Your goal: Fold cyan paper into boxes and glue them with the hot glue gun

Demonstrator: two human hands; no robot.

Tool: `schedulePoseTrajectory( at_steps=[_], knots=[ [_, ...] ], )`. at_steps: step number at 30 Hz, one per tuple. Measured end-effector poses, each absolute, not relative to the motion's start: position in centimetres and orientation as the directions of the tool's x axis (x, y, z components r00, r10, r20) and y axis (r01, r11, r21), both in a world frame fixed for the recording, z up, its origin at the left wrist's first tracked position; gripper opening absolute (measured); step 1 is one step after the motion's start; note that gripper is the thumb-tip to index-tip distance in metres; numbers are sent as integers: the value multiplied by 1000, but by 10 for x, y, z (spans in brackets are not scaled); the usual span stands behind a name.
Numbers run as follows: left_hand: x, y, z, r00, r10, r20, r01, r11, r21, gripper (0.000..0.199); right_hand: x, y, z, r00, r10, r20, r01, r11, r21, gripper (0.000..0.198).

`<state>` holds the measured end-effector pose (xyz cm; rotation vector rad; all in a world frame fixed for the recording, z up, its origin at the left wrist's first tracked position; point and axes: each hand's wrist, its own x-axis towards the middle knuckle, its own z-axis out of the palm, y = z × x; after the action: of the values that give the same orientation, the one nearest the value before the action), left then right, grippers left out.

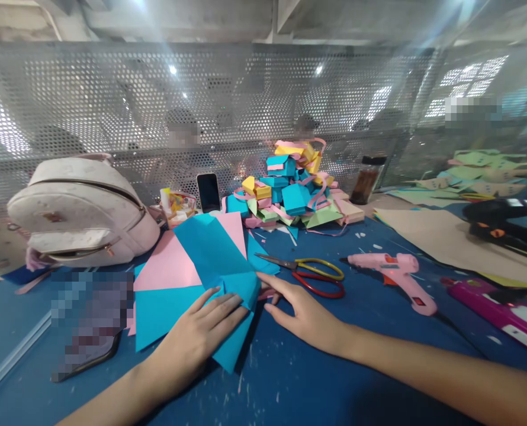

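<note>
A blue paper sheet (166,313) with folded parts lies in front of me, over pink paper (170,263). My left hand (205,325) rests flat on it, fingers stretched out and pressing near the fold. At the fold's right edge, my right hand (296,307) touches the paper with its index fingertip; the thumb stands apart and the other fingers are partly hidden. Just beyond that hand lie scissors (310,269) with one yellow and one red handle, blades pointing left. A pink glue gun (394,275) lies further right, its nozzle towards the scissors.
Behind the paper rises a pile of folded paper boxes (296,195). A white backpack (86,219) stands at left, with a phone (90,331) before it. Another phone (208,192) leans upright at the back. A magenta power strip (498,310) and brown sheets (427,236) lie at right.
</note>
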<state>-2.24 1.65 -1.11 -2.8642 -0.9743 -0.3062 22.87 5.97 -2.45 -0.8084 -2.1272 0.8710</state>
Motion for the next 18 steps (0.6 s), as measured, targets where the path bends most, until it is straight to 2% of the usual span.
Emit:
schedulePoseTrajectory(
  at_steps=[4,8,13,16,18],
  knots=[
    [-25,17,-15,739,610,286,618,-783,76,73,229,61,-29,-549,761,346,290,562,-775,52],
    [-25,15,-16,744,602,290,603,-792,98,81,230,65,-31,-538,766,351,325,573,-753,53],
    [-26,15,-16,717,642,270,633,-763,134,92,247,53,-3,-647,738,192,395,540,-743,60],
    [-27,15,-17,704,635,316,626,-766,144,94,279,32,17,-681,719,137,456,563,-689,41],
    [-29,16,-18,678,637,367,628,-761,161,93,312,19,23,-615,761,207,472,565,-677,29]
  ],
)
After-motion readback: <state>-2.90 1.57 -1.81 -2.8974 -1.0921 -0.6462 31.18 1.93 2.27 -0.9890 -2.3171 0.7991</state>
